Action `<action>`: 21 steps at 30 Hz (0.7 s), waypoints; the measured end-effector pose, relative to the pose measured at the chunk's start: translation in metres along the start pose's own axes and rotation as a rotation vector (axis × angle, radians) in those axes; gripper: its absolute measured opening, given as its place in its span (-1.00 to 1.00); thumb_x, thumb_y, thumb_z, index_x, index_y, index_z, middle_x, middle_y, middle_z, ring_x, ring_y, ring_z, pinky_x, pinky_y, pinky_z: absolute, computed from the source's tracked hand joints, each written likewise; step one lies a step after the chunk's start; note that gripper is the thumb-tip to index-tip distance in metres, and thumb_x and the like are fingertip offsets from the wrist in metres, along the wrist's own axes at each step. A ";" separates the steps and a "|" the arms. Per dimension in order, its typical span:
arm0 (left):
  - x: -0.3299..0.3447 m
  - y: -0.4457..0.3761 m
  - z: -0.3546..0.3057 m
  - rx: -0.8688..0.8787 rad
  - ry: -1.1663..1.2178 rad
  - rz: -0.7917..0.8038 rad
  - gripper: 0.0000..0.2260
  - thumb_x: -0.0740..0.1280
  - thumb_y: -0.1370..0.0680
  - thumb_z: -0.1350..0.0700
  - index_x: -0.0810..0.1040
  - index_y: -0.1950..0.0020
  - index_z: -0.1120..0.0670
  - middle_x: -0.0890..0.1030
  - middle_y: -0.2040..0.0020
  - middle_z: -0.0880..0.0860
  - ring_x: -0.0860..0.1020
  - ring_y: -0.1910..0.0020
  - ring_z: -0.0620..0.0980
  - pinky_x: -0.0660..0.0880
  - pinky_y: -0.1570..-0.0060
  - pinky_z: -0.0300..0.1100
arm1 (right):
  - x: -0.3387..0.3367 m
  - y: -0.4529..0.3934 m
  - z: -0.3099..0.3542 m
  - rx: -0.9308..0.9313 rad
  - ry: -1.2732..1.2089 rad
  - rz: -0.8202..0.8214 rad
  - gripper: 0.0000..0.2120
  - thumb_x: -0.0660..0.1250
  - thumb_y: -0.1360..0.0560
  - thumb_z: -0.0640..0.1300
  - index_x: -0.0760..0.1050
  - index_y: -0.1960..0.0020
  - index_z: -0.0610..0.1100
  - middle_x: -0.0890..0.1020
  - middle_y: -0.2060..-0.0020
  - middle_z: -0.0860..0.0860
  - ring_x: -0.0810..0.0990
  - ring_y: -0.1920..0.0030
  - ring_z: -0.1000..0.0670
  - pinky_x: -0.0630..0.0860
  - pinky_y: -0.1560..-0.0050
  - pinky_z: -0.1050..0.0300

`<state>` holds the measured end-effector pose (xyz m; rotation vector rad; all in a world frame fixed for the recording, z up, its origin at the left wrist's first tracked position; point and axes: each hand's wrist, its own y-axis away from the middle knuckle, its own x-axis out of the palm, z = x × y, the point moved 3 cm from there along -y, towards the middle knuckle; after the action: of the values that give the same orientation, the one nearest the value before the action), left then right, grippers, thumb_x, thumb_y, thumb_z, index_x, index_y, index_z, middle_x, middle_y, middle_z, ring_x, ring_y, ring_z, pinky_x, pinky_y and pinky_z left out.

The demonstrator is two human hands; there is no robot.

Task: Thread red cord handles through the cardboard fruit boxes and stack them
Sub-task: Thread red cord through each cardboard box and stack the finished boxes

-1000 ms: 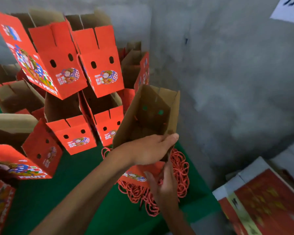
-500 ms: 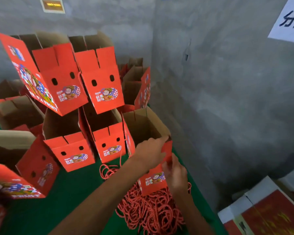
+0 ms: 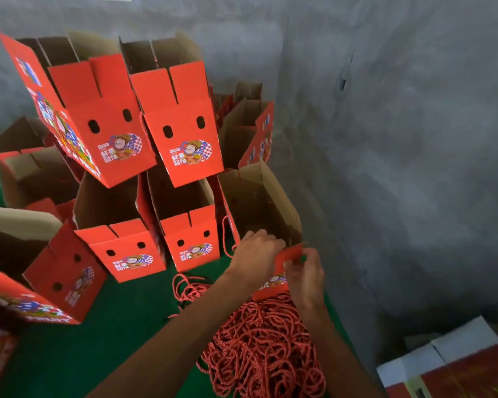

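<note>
Centrally, the open box (image 3: 259, 202) stands upright between both hands on the green table (image 3: 69, 354); the left hand (image 3: 256, 254) grips its near rim, the right hand (image 3: 305, 268) pinches the red front flap (image 3: 288, 254). A cord pile (image 3: 262, 349) lies directly below, nearer the right hand; stacked boxes (image 3: 181, 139) crowd the left.

A small packing workshop: bare grey concrete walls (image 3: 385, 139), a green-covered worktable (image 3: 69, 354), dozens of identical red printed cardboard fruit boxes (image 3: 181, 145) stacked left of the hands, heaped red twisted cords (image 3: 259, 349) below them.
</note>
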<state>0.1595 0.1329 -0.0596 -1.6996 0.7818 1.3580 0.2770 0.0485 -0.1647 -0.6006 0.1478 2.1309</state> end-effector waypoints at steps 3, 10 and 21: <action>0.007 0.011 0.007 -0.030 -0.013 0.004 -0.79 0.22 -0.58 0.16 0.55 -0.16 -0.01 0.63 -0.08 -0.02 0.50 -0.13 0.05 0.34 -0.10 -0.05 | 0.011 0.002 -0.007 -0.046 0.074 0.097 -0.79 0.40 -0.50 -0.03 0.38 -0.03 0.08 0.56 0.06 0.07 0.61 0.14 0.15 0.63 0.19 0.04; 0.004 0.016 0.010 0.047 -0.028 -0.082 -0.78 0.27 -0.59 0.13 0.53 -0.23 -0.01 0.62 -0.09 -0.03 0.49 -0.11 0.01 0.33 -0.14 -0.09 | 0.028 0.016 -0.019 -0.066 0.017 0.043 -0.76 0.27 -0.60 0.17 0.38 -0.13 0.05 0.57 -0.01 0.06 0.59 0.07 0.19 0.49 0.24 0.31; -0.004 0.048 0.033 -0.258 -0.234 -0.240 -0.42 0.40 -0.52 0.13 0.34 -0.53 0.05 0.19 -0.60 0.22 0.02 -0.63 0.19 -0.14 -0.54 0.32 | 0.039 0.059 -0.028 0.054 0.056 0.392 -0.69 0.31 -0.66 -0.09 0.46 -0.39 -0.03 0.63 -0.15 0.07 0.66 -0.18 0.09 0.58 -0.03 0.33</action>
<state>0.1026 0.1384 -0.0685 -1.7235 0.2701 1.5005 0.2209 0.0335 -0.2140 -0.6400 0.3799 2.4781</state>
